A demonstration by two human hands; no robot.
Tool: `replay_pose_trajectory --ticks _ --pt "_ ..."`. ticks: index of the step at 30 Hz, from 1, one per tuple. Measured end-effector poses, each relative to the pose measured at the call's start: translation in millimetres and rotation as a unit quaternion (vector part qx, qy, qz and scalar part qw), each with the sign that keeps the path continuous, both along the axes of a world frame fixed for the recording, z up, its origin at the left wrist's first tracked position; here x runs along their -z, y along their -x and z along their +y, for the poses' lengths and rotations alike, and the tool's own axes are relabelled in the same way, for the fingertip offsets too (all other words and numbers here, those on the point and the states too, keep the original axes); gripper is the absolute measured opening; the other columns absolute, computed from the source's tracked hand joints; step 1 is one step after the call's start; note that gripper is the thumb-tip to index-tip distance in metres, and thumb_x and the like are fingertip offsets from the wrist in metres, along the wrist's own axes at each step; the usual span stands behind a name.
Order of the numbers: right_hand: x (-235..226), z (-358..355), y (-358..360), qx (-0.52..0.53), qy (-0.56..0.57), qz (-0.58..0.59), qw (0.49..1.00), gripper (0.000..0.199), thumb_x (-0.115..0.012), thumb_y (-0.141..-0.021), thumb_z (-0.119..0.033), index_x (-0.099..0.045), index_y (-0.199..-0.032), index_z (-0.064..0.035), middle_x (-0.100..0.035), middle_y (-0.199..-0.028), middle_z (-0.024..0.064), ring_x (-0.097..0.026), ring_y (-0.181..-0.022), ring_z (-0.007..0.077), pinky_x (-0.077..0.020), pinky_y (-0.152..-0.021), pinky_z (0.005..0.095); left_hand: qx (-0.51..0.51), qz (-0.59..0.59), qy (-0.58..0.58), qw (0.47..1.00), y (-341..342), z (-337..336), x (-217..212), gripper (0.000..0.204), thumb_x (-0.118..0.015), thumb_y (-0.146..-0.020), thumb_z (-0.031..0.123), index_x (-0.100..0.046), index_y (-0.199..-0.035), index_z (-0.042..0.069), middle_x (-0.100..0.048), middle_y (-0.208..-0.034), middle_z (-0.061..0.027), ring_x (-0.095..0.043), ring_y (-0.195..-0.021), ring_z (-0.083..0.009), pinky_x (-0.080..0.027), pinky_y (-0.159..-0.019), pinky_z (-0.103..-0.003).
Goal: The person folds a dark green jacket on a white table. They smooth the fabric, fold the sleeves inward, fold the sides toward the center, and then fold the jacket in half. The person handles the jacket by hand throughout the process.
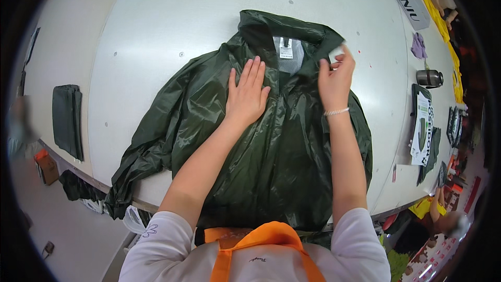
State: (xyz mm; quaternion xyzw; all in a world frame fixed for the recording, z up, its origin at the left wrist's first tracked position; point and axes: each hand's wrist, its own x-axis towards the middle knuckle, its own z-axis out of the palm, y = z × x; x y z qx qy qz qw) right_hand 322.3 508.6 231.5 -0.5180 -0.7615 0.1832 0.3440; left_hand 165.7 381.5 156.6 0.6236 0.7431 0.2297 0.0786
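Note:
A shiny dark green rain jacket [229, 162] is spread over the white table [141, 47], its collar at the far end and its lower edge close to my body. One sleeve stretches out to the left, past the table's near edge. My left hand [247, 93] lies flat on the jacket's left chest, beside the zipper, fingers stretched out. At the collar's right side, my right hand [336, 78] pinches the collar edge between bent fingers and thumb. Inside the neck opening, a white label [285, 49] shows against a grey mesh lining.
A folded dark green garment [67, 120] lies at the left. Along the right are a metal flask [429, 78], a purple cloth [418, 46], packaged garments [421, 125] and a white box [406, 0]. Another person [451, 224] is at the lower right.

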Motion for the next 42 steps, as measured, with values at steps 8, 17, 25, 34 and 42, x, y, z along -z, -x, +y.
replay_pose_trajectory --ticks 8,17,25,34,42 --pt "7 -63 12 -0.338 -0.093 -0.330 0.876 0.024 -0.072 -0.071 -0.022 -0.064 -0.090 -0.0086 -0.058 -0.096 0.0058 -0.050 -0.105 0.0235 -0.0334 -0.097 0.0397 -0.016 -0.057 -0.044 0.997 0 -3 6 0.053 -0.048 -0.092 0.016 -0.032 -0.142 0.004 -0.030 -0.150 -0.0091 -0.027 -0.139 -0.0238 -0.018 -0.112 -0.046" --pt "8 -51 27 -0.379 -0.088 -0.435 0.812 0.014 -0.067 -0.074 -0.019 -0.065 -0.085 -0.0106 -0.062 -0.079 0.0045 -0.058 -0.086 0.0215 -0.0391 -0.081 0.0352 -0.016 -0.055 -0.054 0.997 0 -4 6 0.051 -0.050 -0.092 0.019 -0.037 -0.139 0.004 -0.033 -0.148 -0.0090 -0.030 -0.137 -0.0230 -0.020 -0.112 -0.047" --pt "7 -56 30 -0.343 -0.072 -0.470 0.810 0.014 -0.065 -0.073 -0.017 -0.066 -0.085 -0.0086 -0.063 -0.086 0.0056 -0.057 -0.090 0.0212 -0.0393 -0.080 0.0348 -0.014 -0.045 -0.049 0.998 1 -3 7 0.050 -0.049 -0.092 0.019 -0.039 -0.138 0.005 -0.034 -0.148 -0.0083 -0.030 -0.137 -0.0223 -0.020 -0.112 -0.047" --pt "-5 -39 14 -0.351 -0.032 -0.430 0.831 0.020 -0.070 -0.071 -0.027 -0.068 -0.072 -0.0067 -0.060 -0.079 0.0070 -0.056 -0.088 0.0252 -0.0444 -0.077 0.0363 -0.016 -0.028 -0.051 0.998 -1 -2 8 0.049 -0.049 -0.092 0.020 -0.040 -0.137 0.004 -0.035 -0.147 -0.0087 -0.031 -0.137 -0.0215 -0.020 -0.112 -0.046" --pt "10 -60 3 -0.303 -0.036 -0.331 0.893 0.021 -0.070 -0.070 -0.016 -0.059 -0.084 -0.0048 -0.059 -0.085 0.0093 -0.057 -0.086 0.0268 -0.0477 -0.072 0.0354 -0.021 0.000 -0.025 0.999 -3 -2 8 0.049 -0.047 -0.093 0.023 -0.040 -0.138 0.004 -0.033 -0.148 -0.0085 -0.028 -0.138 -0.0206 -0.019 -0.112 -0.045"
